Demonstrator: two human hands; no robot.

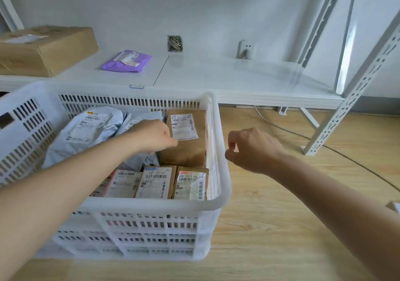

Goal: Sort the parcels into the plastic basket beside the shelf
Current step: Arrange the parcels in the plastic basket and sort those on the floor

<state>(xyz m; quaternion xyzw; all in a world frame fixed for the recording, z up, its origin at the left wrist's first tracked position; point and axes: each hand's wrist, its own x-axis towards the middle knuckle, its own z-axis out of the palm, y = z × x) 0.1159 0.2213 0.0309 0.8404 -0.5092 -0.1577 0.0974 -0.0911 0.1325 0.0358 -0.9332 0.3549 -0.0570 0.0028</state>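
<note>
White plastic basket (218,202) on the wood floor, in front of the shelf (238,81). Left hand (151,136) inside it — fingers curled against a brown paper parcel (184,153) at the basket's far right corner; actual hold cannot be told. Right hand (251,148) just outside the right rim — loosely curled, holding nothing. 3 labelled parcels (155,182) line the near wall; purple mailer (127,62) and cardboard box (47,49) lie on the shelf.

Basket (218,202): white slotted plastic, smooth. Boxes (186,148): matt brown cardboard with paper labels. Mailers (86,133): grey plastic film, creased. Shelf (238,75): glossy white-painted metal. Floor (281,226): light wood-grain.

Parcel sorting room: white slotted-steel shelf (238,79), labelled parcels in plastic basket (223,172), wood floor (281,226)
</note>
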